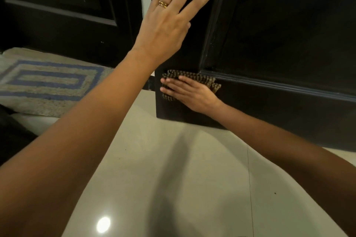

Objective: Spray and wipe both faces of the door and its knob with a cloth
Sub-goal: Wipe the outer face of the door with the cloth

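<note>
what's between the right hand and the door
The cloth: the right hand presses it flat against the door near its bottom corner, as the head view shows.

Reaches up and forward with the bare left arm, from the lower left corner toward the upper middle. Holds the left hand raised, its back toward the camera, fingers straight and a little spread, pointing up; thumb mostly hidden behind the palm. Wears a gold ring on one finger. Stretches the bare right arm low, from the right edge toward the middle, wrist almost straight. Presses the right hand flat on the cloth, fingers straight and close together, pointing left. Holds the left hand well above the right.
</note>
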